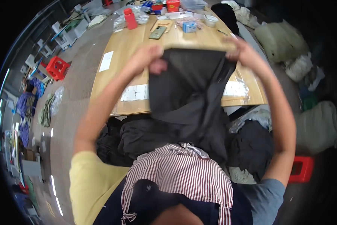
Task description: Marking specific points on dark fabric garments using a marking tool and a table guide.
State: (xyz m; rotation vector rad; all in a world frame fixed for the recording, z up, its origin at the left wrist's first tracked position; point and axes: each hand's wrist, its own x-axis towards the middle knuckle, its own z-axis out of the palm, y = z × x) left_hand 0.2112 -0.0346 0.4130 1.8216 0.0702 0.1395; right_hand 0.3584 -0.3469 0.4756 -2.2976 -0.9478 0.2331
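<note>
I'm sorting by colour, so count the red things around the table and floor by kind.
Red bottle: 1
Red tub: 1
Red stools: 2
Total: 4

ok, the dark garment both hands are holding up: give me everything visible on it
The dark garment is charcoal to black, a thin, matte woven-looking cloth. It hangs lifted above the wooden table, its top edge stretched fairly straight between the left hand and the right hand, each pinching a top corner. Below, it drapes in soft folds that gather toward the middle, and its lower end runs into a pile of dark fabric at the table's near edge. No fastenings or print can be made out.
</note>
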